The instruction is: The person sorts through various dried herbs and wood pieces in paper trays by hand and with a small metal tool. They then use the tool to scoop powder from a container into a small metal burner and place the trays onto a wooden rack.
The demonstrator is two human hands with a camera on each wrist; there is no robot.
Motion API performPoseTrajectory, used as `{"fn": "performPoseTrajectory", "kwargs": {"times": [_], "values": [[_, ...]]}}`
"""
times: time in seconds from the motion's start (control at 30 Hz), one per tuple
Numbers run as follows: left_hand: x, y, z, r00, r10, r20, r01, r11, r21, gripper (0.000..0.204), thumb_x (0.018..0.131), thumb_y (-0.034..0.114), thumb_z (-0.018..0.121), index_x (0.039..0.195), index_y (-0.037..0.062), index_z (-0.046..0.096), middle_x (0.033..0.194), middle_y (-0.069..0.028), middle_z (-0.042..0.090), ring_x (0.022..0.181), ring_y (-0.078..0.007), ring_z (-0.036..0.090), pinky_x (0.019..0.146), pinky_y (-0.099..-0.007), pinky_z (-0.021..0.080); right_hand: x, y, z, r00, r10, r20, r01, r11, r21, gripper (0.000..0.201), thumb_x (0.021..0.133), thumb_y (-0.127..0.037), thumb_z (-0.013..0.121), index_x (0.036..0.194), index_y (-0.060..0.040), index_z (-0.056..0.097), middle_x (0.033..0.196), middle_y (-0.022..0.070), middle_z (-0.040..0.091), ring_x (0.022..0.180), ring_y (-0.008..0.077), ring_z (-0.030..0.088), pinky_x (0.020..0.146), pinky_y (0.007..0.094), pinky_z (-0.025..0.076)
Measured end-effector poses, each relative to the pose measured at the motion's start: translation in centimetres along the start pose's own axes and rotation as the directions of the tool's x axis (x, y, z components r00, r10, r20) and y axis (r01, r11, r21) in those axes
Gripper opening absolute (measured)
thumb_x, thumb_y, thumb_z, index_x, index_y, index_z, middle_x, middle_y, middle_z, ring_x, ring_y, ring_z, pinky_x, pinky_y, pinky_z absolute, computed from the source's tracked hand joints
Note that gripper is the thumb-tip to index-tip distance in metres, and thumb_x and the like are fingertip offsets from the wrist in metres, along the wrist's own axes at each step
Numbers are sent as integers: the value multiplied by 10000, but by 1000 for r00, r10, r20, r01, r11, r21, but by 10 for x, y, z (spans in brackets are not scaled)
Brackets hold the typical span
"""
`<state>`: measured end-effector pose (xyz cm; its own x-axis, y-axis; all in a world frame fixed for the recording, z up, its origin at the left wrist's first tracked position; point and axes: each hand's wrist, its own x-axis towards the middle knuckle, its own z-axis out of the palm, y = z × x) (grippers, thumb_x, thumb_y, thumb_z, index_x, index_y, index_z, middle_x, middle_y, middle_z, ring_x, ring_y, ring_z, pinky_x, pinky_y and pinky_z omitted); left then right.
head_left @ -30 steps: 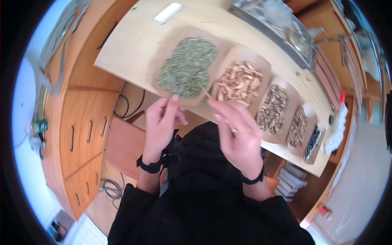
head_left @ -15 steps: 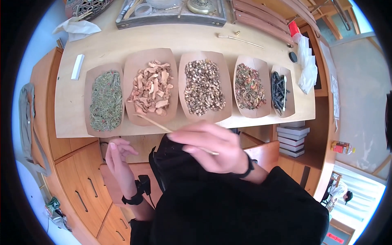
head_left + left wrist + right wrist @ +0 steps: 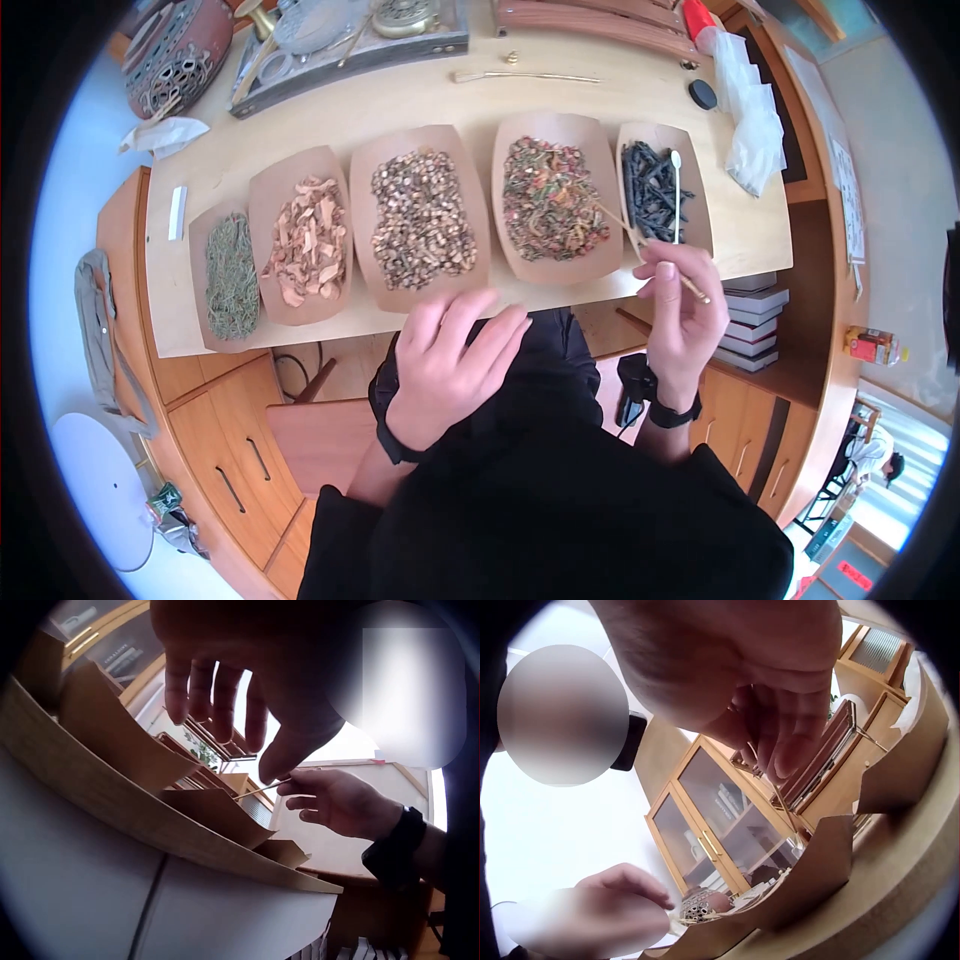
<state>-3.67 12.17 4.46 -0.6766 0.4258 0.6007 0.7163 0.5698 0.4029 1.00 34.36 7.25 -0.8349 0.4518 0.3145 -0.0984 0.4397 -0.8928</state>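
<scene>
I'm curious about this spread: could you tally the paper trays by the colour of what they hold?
Green sprig tray: 1
Tan slice tray: 1
Brown chopped-piece tray: 1
Mixed red-and-green tray: 1
Black stick-like-piece tray: 1
Total: 5 trays

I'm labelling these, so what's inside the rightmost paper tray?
The rightmost paper tray holds dark, elongated pieces, with a thin pale stick on top. Its floor beneath them is covered; the right hand hides its near edge partly.

Our right hand (image 3: pixel 682 312) pinches a thin golden stick (image 3: pixel 618 218) angled toward the red-flecked dried herbs (image 3: pixel 552 195) while our left hand (image 3: pixel 442 368) hovers, fingers apart.
</scene>
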Motion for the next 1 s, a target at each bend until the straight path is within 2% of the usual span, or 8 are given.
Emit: {"fn": "performPoseTrajectory", "kwargs": {"times": [0.13, 0.27, 0.5, 0.57, 0.6, 0.7, 0.73, 1.0], "values": [[24, 2, 29, 997, 36, 63, -41, 997, 71, 234, 715, 62, 810, 928, 137, 748, 1109, -16, 670, 1022, -280, 568, 876, -396, 485, 1, 0, -7, 992, -36, 119, 38, 999, -10, 177, 920, 54, 632, 1069, 10, 718, 993, 144, 694, 832, 223, 680, 750, 305, 534], [22, 0, 38, 993, 67, 99, -76, 994, 84, 241, 682, 48, 810, 896, 135, 744, 1053, -2, 677, 1008, -278, 574, 860, -400, 484, 5, 6, -6, 963, -124, 239, 128, 992, -4, 230, 892, 83, 648, 1089, -10, 722, 990, 146, 694, 862, 273, 693, 770, 327, 544], [13, 1, 39, 991, 96, 93, -99, 995, 29, 246, 657, 32, 812, 876, 114, 736, 970, 15, 671, 948, -254, 573, 847, -408, 470, 28, 18, 4, 961, -183, 207, 199, 978, -59, 216, 909, 64, 647, 1099, -15, 714, 997, 136, 695, 834, 265, 687, 711, 314, 541], [12, -2, 39, 988, 125, 93, -127, 992, 24, 254, 651, 43, 822, 878, 120, 737, 968, 15, 669, 934, -252, 572, 853, -412, 466, 32, 16, 8, 985, -43, 170, 58, 995, -84, 202, 920, 58, 640, 1095, -13, 713, 977, 135, 694, 812, 251, 685, 694, 306, 539], [13, -1, 39, 988, 123, 93, -126, 992, 23, 254, 651, 43, 822, 878, 120, 737, 968, 15, 669, 934, -252, 572, 853, -412, 466, 35, 20, 9, 983, -106, 147, 123, 986, -111, 201, 927, 61, 630, 1096, -10, 712, 960, 129, 690, 799, 234, 684, 682, 294, 538], [14, -2, 38, 990, 112, 84, -114, 993, 17, 252, 652, 51, 828, 876, 122, 737, 967, 13, 666, 925, -249, 570, 855, -422, 464, 37, 20, 7, 992, -98, 77, 96, 995, 26, 204, 930, 64, 623, 1101, -8, 709, 968, 130, 693, 810, 231, 686, 698, 296, 541], [15, -2, 37, 990, 113, 87, -114, 993, 7, 249, 654, 54, 830, 875, 123, 737, 967, 12, 665, 925, -248, 569, 859, -426, 464, 37, 21, 5, 989, -126, 72, 127, 992, -13, 212, 930, 69, 619, 1107, -6, 708, 993, 137, 700, 824, 237, 691, 717, 302, 546], [15, -2, 38, 990, 115, 86, -115, 993, -9, 181, 680, 72, 791, 853, 105, 750, 939, -6, 660, 938, -239, 579, 886, -453, 491, 28, 20, 6, 927, -216, 307, 261, 958, -114, 245, 881, 49, 684, 1108, -33, 721, 1018, 148, 701, 886, 296, 692, 766, 351, 555]]}}
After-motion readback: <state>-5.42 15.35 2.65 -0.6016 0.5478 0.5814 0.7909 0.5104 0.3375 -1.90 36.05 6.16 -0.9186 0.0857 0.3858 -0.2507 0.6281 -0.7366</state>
